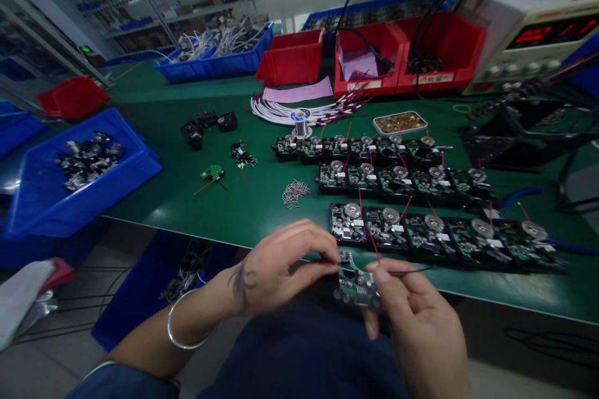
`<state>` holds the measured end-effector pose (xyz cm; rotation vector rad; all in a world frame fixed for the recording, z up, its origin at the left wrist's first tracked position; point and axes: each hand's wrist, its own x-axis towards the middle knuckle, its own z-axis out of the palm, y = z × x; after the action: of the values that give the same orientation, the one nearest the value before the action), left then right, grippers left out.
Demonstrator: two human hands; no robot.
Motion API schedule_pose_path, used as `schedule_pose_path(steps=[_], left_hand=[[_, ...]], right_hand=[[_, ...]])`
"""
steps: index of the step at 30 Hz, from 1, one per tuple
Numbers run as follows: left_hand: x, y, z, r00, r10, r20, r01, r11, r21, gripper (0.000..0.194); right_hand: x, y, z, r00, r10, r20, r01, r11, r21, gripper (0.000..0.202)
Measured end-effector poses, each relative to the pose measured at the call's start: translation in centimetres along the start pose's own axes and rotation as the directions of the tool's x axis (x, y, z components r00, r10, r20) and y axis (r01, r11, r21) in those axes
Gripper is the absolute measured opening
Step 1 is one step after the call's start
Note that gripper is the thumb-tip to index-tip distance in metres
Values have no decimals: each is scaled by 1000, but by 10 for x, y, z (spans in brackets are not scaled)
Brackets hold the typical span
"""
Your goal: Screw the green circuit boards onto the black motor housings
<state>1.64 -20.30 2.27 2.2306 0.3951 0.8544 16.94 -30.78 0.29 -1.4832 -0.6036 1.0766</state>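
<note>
A green circuit board [356, 285] with a red and a black wire is held over my lap, just off the table's front edge. My right hand [416, 318] grips its right side between thumb and fingers. With thumb and forefinger pinched at the board's upper left corner, my left hand [290, 262] touches it there; whether something small sits in that pinch is hidden. Right behind the hands, rows of black housings with circuit boards and round metal parts [390, 224] stand on the green table [234, 212]. A small heap of screws [296, 192] lies beyond my left hand.
Left stands a blue bin of small parts [88, 162]. A loose green board [213, 173] and black pieces [206, 124] lie mid-table. Behind are a solder spool [300, 124], white cables [276, 111], red bins [369, 56] and a power supply [538, 37].
</note>
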Motion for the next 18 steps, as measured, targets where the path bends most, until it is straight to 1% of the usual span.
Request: schedule_pose_path(steps=[1, 3, 6, 8, 10, 14, 16, 18], left_hand=[[-1, 5, 2, 999, 15, 30, -14, 999, -37, 13], [-3, 9, 5, 998, 11, 69, -7, 998, -58, 12], [-3, 8, 5, 996, -11, 91, 16, 999, -46, 10], [-2, 6, 5, 996, 3, 90, 0, 999, -32, 10], [-3, 4, 5, 993, 57, 98, -56, 998, -13, 10], [-5, 2, 6, 975, 184, 123, -188, 982, 25, 16], [-6, 3, 6, 974, 184, 136, -188, 982, 19, 23], [-8, 5, 8, 976, 150, 159, -154, 988, 9, 29]], right_hand=[[-1, -1, 1, 1000, -10, -11, 9, 1000, -9, 24], [-4, -3, 4, 998, -19, -62, 18, 1000, -11, 21], [-8, -7, 9, 991, -19, -131, 19, 1000, -3, 16], [-10, -8, 10, 990, -17, -141, 18, 1000, 7, 15], [-9, -7, 8, 992, -14, -124, 17, 1000, 25, 16], [-3, 0, 1, 999, -32, -17, 34, 995, 91, 22], [0, 4, -2, 999, -44, 4, 44, 992, 115, 25], [0, 7, -3, 999, -39, -13, 41, 988, 146, 26]])
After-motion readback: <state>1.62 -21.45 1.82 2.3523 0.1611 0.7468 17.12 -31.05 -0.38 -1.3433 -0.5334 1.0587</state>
